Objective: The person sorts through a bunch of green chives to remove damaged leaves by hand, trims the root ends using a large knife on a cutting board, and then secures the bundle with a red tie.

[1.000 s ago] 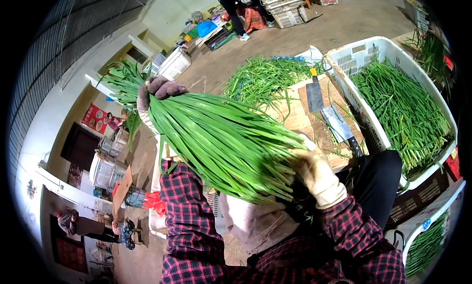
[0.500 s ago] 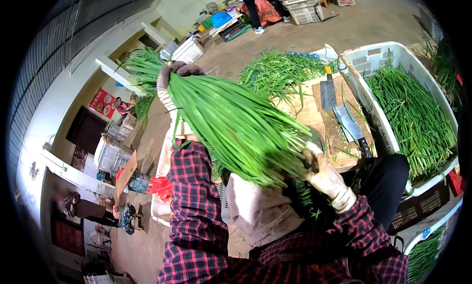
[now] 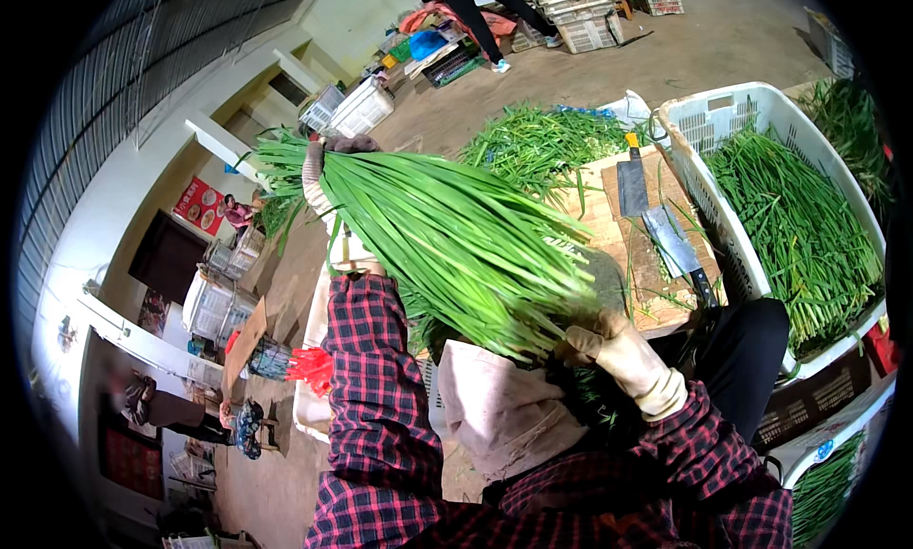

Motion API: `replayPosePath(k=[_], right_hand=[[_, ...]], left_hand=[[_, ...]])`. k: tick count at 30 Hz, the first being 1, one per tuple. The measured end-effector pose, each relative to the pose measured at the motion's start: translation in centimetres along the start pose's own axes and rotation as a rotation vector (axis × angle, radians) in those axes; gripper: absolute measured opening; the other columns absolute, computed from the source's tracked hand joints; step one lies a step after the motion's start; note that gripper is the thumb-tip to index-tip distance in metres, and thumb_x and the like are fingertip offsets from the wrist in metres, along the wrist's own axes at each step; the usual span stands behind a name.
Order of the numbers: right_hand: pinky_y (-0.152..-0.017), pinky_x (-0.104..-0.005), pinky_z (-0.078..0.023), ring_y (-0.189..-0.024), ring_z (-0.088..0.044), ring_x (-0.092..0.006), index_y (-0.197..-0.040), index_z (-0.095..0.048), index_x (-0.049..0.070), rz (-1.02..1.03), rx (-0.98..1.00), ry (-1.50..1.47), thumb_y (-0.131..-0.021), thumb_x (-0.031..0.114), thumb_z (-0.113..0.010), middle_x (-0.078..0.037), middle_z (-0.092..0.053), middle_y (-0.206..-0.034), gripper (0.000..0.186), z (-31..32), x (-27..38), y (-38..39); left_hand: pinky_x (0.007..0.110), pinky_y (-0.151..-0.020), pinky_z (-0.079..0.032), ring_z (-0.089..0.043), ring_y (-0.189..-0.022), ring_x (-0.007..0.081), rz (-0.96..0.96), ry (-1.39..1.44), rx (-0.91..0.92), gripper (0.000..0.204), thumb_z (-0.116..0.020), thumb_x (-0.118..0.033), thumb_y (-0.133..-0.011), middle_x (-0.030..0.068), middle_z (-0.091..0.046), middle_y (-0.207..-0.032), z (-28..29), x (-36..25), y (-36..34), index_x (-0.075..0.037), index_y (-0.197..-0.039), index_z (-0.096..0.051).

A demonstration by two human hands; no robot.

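My left hand (image 3: 325,164), in a gloved grip, is closed around a large bunch of long green leafy stalks (image 3: 437,235) near their leaf tips. The bunch slants down to the right, toward my right hand (image 3: 623,359). That hand wears a cream glove, its fingers curled just below the pale stalk ends; what they hold is hidden. Behind the bunch is a wooden cutting board (image 3: 609,254) bearing a yellow-handled cleaver (image 3: 631,183) and a black-handled cleaver (image 3: 670,235). A pale cloth (image 3: 495,406) lies over my lap.
Loose cut greens (image 3: 518,145) lie beyond the board. A white crate (image 3: 709,102) of greens stands at right. Stacked crates (image 3: 580,17) are at the back, beside a person's legs (image 3: 480,21). Two other people (image 3: 238,211) (image 3: 166,406) are at left.
Over the last half second the bunch and my left hand have dropped slightly. My right hand has shifted down from the stalk ends since a second ago. The background person's legs have moved.
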State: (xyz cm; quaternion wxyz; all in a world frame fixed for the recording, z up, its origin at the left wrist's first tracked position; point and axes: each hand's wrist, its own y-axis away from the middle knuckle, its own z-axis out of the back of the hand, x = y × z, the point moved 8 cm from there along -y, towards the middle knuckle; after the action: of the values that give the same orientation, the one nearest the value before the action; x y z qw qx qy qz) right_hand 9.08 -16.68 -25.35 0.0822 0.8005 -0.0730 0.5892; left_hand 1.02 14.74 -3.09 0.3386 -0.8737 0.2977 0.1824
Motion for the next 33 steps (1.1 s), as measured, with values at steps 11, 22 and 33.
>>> replayPosePath(k=[11, 22, 33], right_hand=[[-0.102, -0.0358, -0.044, -0.118, -0.056, -0.0304, -0.140, -0.034, -0.004, 0.296, -0.385, 0.478, -0.079, 0.014, -0.077, -0.023, -0.054, -0.129, 0.077, 2.6, 2.3, 0.9], [-0.062, -0.0329, -0.046, -0.065, -0.061, -0.0307, -0.088, -0.063, 0.000, -0.018, -0.412, 0.369, -0.097, 0.019, -0.053, -0.015, -0.063, -0.070, 0.024, 6.1, -5.7, 4.1], [-0.057, -0.0388, -0.051, -0.062, -0.064, -0.0325, -0.106, -0.066, 0.003, 0.717, -0.439, 1.076, -0.079, 0.010, -0.075, -0.015, -0.067, -0.073, 0.029, -4.6, 10.4, 3.1]], left_hand=[[0.039, -0.077, -0.047, -0.055, -0.075, 0.0218, -0.010, -0.028, -0.024, 0.022, -0.067, -0.024, -0.087, 0.0029, -0.056, -0.071, 0.1, -2.0, 3.0, -0.007, -0.077, -0.057], [0.040, -0.076, -0.046, -0.054, -0.074, 0.0222, -0.079, -0.074, -0.050, 0.024, -0.067, -0.025, -0.086, 0.0027, -0.055, -0.071, 1.5, -2.6, 1.5, -0.007, -0.077, -0.055], [0.041, -0.068, -0.048, -0.051, -0.064, 0.0231, -0.197, -0.169, -0.325, 0.025, -0.067, -0.025, -0.085, 0.0038, -0.052, -0.069, -1.0, -1.9, 1.0, -0.007, -0.076, -0.052]])
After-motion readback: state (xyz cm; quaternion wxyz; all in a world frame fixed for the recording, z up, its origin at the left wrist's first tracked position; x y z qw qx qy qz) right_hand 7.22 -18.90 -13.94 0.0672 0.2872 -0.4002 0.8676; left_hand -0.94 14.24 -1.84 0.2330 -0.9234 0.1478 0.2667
